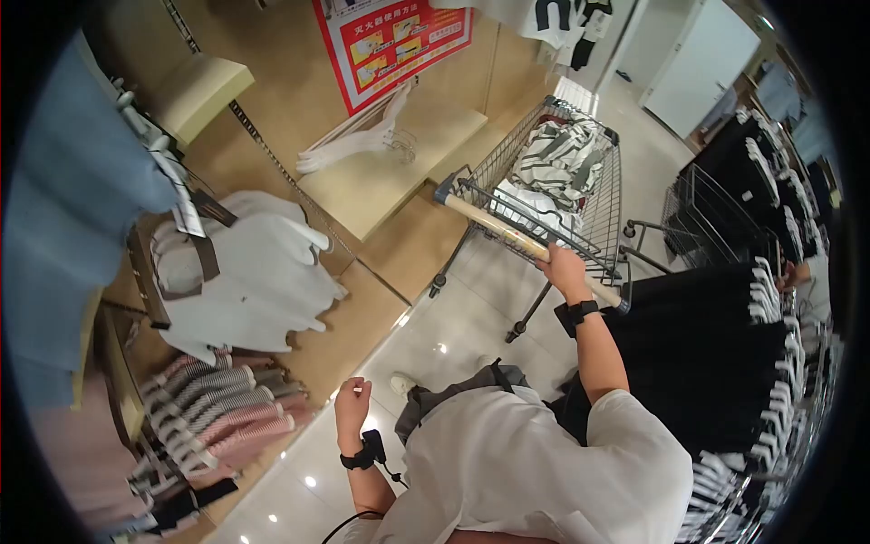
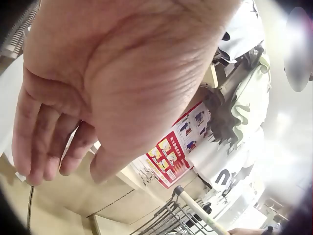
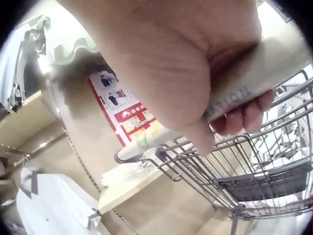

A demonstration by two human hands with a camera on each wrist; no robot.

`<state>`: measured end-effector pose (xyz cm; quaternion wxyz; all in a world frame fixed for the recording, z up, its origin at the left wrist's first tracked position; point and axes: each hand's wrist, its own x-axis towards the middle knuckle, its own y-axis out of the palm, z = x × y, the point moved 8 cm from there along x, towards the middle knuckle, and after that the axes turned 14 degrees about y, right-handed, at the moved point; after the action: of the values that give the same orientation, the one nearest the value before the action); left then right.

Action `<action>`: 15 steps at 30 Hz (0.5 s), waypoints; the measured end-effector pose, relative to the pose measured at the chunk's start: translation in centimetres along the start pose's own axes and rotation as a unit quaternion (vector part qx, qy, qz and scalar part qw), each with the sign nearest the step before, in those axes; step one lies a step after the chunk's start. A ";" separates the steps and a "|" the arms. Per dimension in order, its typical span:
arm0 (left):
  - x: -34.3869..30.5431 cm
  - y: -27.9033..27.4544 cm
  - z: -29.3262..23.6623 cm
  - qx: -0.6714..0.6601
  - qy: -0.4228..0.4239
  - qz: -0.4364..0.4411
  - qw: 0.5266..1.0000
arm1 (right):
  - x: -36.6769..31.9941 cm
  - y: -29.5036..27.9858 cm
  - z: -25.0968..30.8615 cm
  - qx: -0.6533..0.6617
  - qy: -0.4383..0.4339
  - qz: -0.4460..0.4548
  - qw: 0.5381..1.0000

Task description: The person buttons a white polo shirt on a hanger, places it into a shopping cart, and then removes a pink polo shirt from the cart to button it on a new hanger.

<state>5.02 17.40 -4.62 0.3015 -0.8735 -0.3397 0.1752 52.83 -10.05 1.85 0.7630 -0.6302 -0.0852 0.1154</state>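
Observation:
My right hand (image 1: 566, 272) grips the beige handle (image 1: 498, 227) of a wire shopping cart (image 1: 605, 195), near its right end. In the right wrist view the fingers curl around the handle (image 3: 281, 63), and lettering shows beside them. Striped clothing (image 1: 562, 163) and white cloth (image 1: 536, 201) lie in the cart's basket. My left hand (image 1: 352, 408) hangs low at my left side, holding nothing, its fingers loosely bent. In the left wrist view the palm (image 2: 132, 93) faces the camera. Nearest to that hand are striped garments (image 1: 227, 408) on hangers.
On the left, a pale shirt (image 1: 240, 281) hangs by the wall. White hangers (image 1: 362, 145) lie on a wooden shelf (image 1: 408, 168) below a red poster (image 1: 394, 54). Black garments (image 1: 689, 354) fill a rack on the right, and a dark wire basket cart (image 1: 711, 218) stands beyond it.

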 end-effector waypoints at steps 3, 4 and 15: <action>-3.8 4.9 -3.1 -0.002 -0.040 0.003 0.999 | 0.6 -0.7 0.3 -0.008 -0.029 0.070 0.997; -5.2 6.5 -3.9 -0.004 -0.052 -0.006 0.999 | 0.6 -0.7 0.2 0.000 -0.059 0.047 0.997; -16.4 18.6 -11.4 -0.020 -0.134 -0.027 0.990 | -0.3 -1.1 -0.5 0.020 -0.077 0.003 0.997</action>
<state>8.30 -9.59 -6.35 0.2404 -0.8387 -0.4038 0.2752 52.78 -10.84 2.86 0.7665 -0.6042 -0.1392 0.1674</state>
